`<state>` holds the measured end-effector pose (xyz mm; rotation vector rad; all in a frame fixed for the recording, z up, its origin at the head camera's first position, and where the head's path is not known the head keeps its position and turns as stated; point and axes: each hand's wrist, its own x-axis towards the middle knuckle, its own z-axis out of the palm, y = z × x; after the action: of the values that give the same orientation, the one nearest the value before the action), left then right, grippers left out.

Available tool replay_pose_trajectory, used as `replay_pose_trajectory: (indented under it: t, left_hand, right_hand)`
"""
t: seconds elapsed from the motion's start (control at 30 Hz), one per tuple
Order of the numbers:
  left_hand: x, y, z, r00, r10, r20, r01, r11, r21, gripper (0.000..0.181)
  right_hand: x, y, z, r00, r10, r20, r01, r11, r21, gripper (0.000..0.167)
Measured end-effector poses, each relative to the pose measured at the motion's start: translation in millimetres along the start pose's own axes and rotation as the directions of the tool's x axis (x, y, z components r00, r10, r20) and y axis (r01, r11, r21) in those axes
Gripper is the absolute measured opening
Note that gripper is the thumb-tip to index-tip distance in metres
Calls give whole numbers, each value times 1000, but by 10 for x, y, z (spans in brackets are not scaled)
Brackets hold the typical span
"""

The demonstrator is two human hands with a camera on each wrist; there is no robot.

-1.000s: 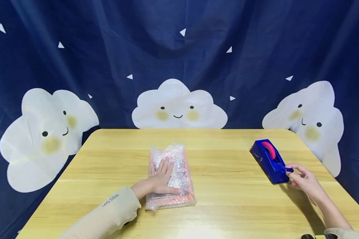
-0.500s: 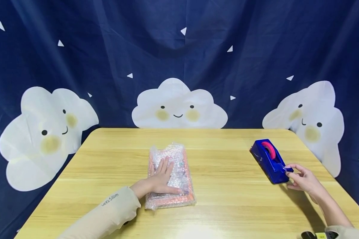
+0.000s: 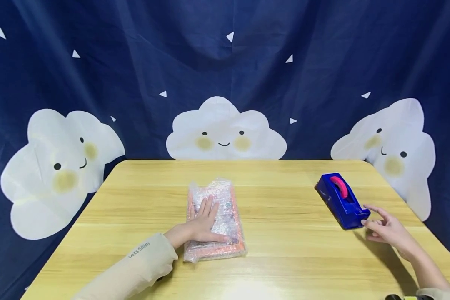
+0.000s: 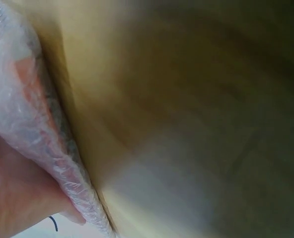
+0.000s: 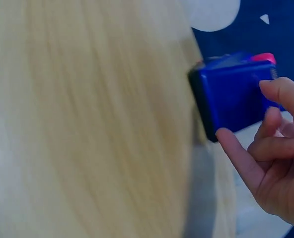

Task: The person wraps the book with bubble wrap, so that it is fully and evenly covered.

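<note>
My left hand [image 3: 202,227] lies flat with spread fingers on a rectangular, orange-edged package in bubble wrap [image 3: 234,216], left of the table's middle. In the left wrist view, part of the hand [image 4: 18,193] rests against the wrapped edge [image 4: 37,114]. To the right stands a blue tape dispenser [image 3: 339,204] with a pink core [image 3: 339,186]. My right hand [image 3: 390,233] is at its front end, index finger and thumb apart; no tape is visible between them. In the right wrist view, fingertips are close to or touching the dispenser [image 5: 236,94]; some other fingers are curled.
Both things lie on a light wooden table [image 3: 281,254]. Behind it hangs a dark blue curtain [image 3: 195,54] with white clouds and small triangles. The dispenser is near the table's right edge.
My right index finger and thumb have spread and drawn slightly away from the dispenser's front end, where they were closer together. The left hand stays on the package. The head view has shifted slightly.
</note>
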<state>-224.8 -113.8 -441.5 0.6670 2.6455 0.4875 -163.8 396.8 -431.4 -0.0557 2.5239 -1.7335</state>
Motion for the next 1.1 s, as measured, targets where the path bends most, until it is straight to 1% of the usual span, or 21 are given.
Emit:
replay_pose_trajectory:
  t: [0.07, 0.13, 0.2, 0.23, 0.27, 0.3, 0.37, 0.4, 0.47, 0.5, 0.53, 0.57, 0.6, 0.63, 0.7, 0.83, 0.93, 0.97, 1.1]
  left_hand:
    - [-7, 5, -19, 1000, -3, 3, 3, 1000, 0, 115]
    - [-12, 4, -43, 1000, -8, -1, 8, 1000, 12, 115]
    - [-19, 1, -72, 1000, -13, -6, 13, 1000, 21, 116]
    - [-20, -2, -84, 1000, -15, -8, 15, 1000, 26, 116]
    - [-21, -6, -94, 1000, -14, -9, 14, 1000, 27, 115]
    - [-21, -9, -101, 1000, -14, -11, 15, 999, 32, 115]
    - [-22, -16, -106, 1000, -14, -13, 14, 999, 34, 115]
    - [-22, -18, -105, 1000, -14, -14, 15, 999, 37, 115]
    - [-22, -19, -97, 1000, -17, -15, 18, 999, 39, 116]
    - [-22, -18, -90, 1000, -18, -15, 19, 999, 38, 116]
    - [-21, -16, -83, 1000, -18, -15, 18, 999, 34, 116]
    - [-21, -10, -77, 1000, -16, -13, 17, 999, 29, 116]
    - [-19, -1, -72, 1000, -14, -11, 15, 1000, 25, 115]
    - [-18, 8, -69, 1000, -11, -8, 11, 1000, 20, 115]
    - [-14, 27, -62, 1000, -7, -4, 7, 1000, 15, 114]
    - [-8, 46, -51, 1000, -4, 1, 4, 1000, 31, 114]
    - [-6, 43, -36, 1000, -4, 6, 3, 999, 33, 114]
    - [-7, 42, -32, 1000, -2, 8, 2, 1000, 30, 114]
    - [-7, 36, -17, 1000, -6, 14, 6, 1000, 25, 114]
  right_hand:
    - [-47, -38, -31, 999, -43, -33, 42, 999, -30, 48]
    - [-94, -91, -23, 993, -94, -74, 89, 994, -69, 47]
    - [-118, -169, 35, 982, -169, -84, 163, 984, -71, 46]
    - [-123, -218, 85, 973, -215, -80, 210, 975, -74, 46]
    - [-119, -277, 148, 962, -263, -69, 257, 963, -81, 46]
    - [-104, -343, 219, 950, -309, -49, 306, 950, -63, 46]
    - [-51, -482, 377, 915, -403, 12, 403, 915, -5, 45]
    - [-16, -548, 457, 894, -444, 52, 443, 896, 33, 45]
    - [66, -671, 616, 856, -499, 136, 488, 866, 105, 45]
    - [109, -724, 693, 840, -511, 183, 491, 859, 144, 45]
    - [150, -768, 769, 828, -513, 226, 487, 858, 161, 45]
    - [188, -805, 844, 823, -504, 263, 476, 864, 167, 44]
    - [225, -833, 917, 819, -490, 298, 459, 872, 170, 44]
    - [259, -859, 989, 822, -467, 325, 437, 884, 164, 43]
    - [335, -867, 1134, 822, -433, 370, 396, 902, 173, 42]
    - [491, -848, 1408, 821, -378, 428, 317, 925, 210, 52]
    - [600, -841, 1599, 809, -354, 469, 269, 933, 239, 62]
    - [631, -845, 1661, 806, -345, 481, 257, 936, 241, 64]
    - [739, -884, 1904, 781, -325, 533, 229, 943, 241, 67]
